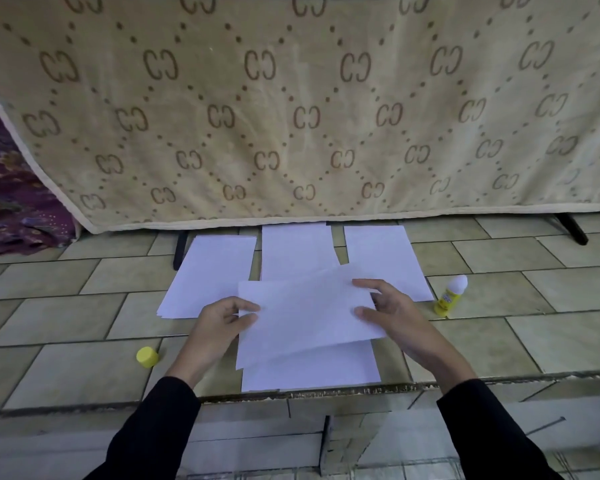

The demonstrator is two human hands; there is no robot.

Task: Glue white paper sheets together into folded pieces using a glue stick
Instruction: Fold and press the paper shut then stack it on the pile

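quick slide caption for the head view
The left hand and right hand hold a white sheet; uncapped glue stick stands nearby.

Both forearms, in black sleeves [146,434], rise from the lower corners toward the centre of the frame. The left hand [226,320] pinches the left edge of a sheet [309,313], thumb on top. The right hand [392,313] grips its right edge, thumb and forefinger spread across it.
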